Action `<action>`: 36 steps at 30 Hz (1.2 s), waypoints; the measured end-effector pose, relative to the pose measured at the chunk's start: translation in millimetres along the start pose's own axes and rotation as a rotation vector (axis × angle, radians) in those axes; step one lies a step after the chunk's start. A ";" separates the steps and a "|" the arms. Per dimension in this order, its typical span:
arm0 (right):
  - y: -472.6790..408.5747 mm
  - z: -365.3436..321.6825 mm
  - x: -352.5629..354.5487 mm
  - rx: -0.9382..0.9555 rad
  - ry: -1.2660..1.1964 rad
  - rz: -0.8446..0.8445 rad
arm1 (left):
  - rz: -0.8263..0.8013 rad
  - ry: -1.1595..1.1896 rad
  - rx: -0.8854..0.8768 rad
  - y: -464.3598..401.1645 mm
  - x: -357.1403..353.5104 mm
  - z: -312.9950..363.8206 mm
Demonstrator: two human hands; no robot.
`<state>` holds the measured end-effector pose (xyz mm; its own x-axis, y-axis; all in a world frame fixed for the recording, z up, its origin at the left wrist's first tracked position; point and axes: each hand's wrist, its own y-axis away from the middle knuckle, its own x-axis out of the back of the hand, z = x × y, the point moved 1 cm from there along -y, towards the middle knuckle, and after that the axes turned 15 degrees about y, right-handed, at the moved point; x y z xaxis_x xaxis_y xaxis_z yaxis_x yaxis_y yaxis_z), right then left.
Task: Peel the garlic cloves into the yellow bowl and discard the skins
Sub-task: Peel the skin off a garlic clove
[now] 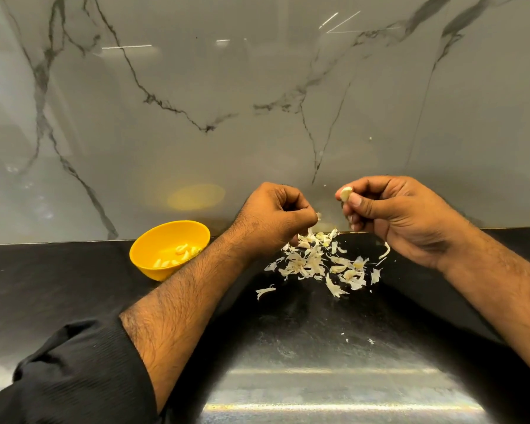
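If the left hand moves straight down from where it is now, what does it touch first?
Most likely the pile of garlic skins on the black counter: the left hand hovers over the pile's near-left edge, though the height above it is unclear.

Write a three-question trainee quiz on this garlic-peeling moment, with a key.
1. True or false: the yellow bowl already holds peeled cloves.
2. Which hand pinches the garlic clove? A) left hand B) right hand
3. Fill in: the pile of skins lies on the black ____.

Key: 1 true; 2 B; 3 counter.
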<state>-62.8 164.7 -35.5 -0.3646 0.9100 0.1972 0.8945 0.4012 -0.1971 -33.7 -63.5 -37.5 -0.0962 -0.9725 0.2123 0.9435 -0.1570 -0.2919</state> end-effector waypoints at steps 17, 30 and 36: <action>2.1 -1.4 -1.6 -0.031 0.160 0.002 | 0.024 -0.253 -0.241 -2.8 4.2 4.7; 4.9 -4.7 -10.0 0.127 0.614 0.073 | -0.040 -0.356 -0.235 -3.7 1.2 3.0; 6.7 -7.1 -9.7 0.176 0.738 0.100 | -0.061 -0.310 -0.196 -3.8 0.5 2.9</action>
<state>-51.5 157.8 -31.9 0.0387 0.6621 0.7484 0.8372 0.3874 -0.3861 -36.4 -62.9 -33.5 -0.0213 -0.8668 0.4983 0.8574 -0.2721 -0.4369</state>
